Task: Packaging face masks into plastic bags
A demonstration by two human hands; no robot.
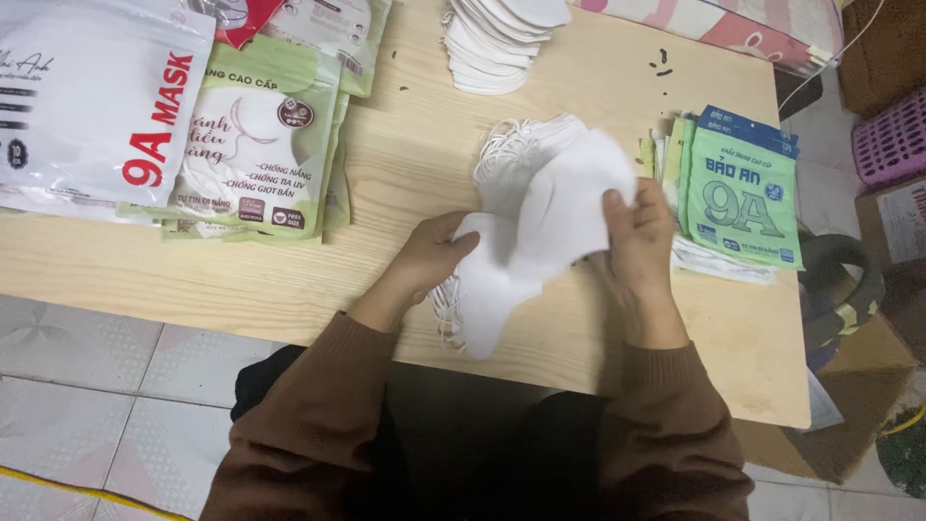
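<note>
Both hands' grip closed on white masks (540, 222), left hand (429, 256) fingertips hidden, right hand (637, 232)

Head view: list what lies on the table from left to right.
Large white mask package → green-and-white mask packets → left hand → white masks held in both hands → right hand → green and blue packets.

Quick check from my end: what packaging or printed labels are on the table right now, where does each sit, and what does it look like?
Large white pouch: far left corner, flat, glossy, red and black print.
Green-and-white pouches: beside it, overlapping stack, pale green with a mask picture.
Green pouches with blue tops: right edge, fanned stack of flat rectangles, by the right hand.
Red-and-white packet: top edge, only partly in view.
No screens or signs.
</note>
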